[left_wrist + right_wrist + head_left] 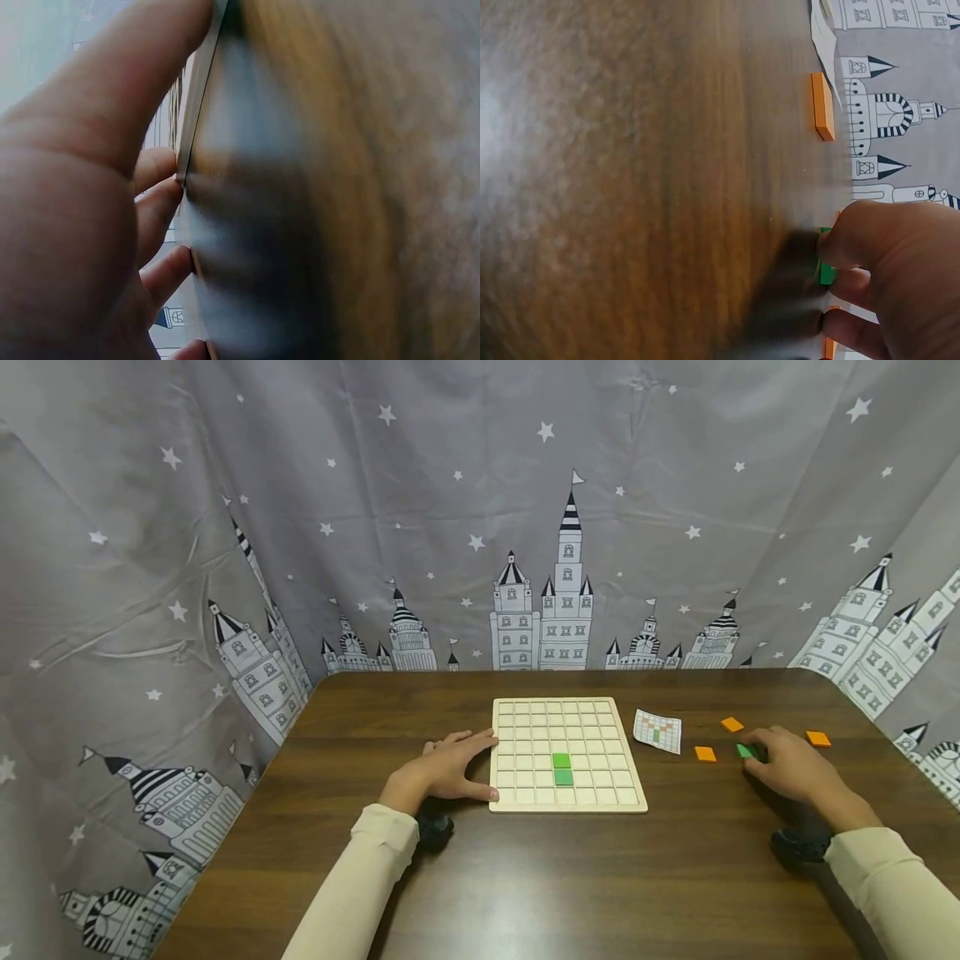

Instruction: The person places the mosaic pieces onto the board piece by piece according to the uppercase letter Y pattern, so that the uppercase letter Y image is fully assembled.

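A pale wooden grid board (601,760) lies on the table with a light green tile (561,761) and a darker green tile (563,777) set in neighbouring cells. Along its left edge my left hand (442,772) rests, thumb and fingertips spread against the rim. The left wrist view has the thumb (97,82) close, alongside the board's side. To the right of the board, my right hand (797,767) pinches another green tile (743,751) between thumb and fingers, low over the table. Part of that green tile (827,274) is covered by fingers in the right wrist view.
A small paper card (657,731) with a printed coloured grid lies just right of the board. Orange tiles (705,753) lie loose around my right hand, one (818,739) beyond it. Behind the brown table (420,702) hangs a grey curtain (420,485) with castles and stars.
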